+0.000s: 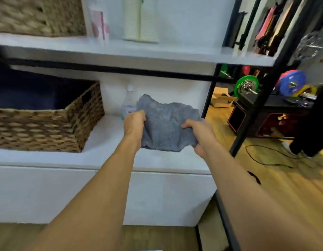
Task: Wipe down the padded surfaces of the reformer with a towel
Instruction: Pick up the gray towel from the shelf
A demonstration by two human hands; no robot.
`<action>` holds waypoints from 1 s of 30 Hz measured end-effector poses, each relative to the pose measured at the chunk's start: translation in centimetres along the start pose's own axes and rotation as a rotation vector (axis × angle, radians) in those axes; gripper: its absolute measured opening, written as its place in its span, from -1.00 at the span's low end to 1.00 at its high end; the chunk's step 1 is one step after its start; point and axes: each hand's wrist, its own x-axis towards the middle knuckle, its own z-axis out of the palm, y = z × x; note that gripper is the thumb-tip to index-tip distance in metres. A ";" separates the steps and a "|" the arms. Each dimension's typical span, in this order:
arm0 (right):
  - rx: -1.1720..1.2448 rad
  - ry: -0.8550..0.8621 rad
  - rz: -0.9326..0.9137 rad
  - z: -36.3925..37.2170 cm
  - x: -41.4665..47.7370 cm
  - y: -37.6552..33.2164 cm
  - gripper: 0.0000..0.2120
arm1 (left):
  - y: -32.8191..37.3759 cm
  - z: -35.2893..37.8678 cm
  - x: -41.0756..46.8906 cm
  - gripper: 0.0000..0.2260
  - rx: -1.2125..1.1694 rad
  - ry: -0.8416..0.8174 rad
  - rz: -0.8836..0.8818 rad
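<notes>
Bright even indoor light, soft shadows, motion blur on upper shelf [121,49], wide-angle bending at edges

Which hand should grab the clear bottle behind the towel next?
Probably the left hand: it grips the gray towel right beside the bottle, which stands just behind it on the shelf. The right hand would have to cross over the towel.

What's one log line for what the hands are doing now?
left hand: grips grey towel | right hand: grips towel | place: over white shelf | reformer: not visible
</notes>
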 end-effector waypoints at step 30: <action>0.072 0.481 -0.453 -39.6 -71.5 -42.2 -0.56 | 29.9 17.3 -77.9 -0.69 -0.163 -0.810 0.057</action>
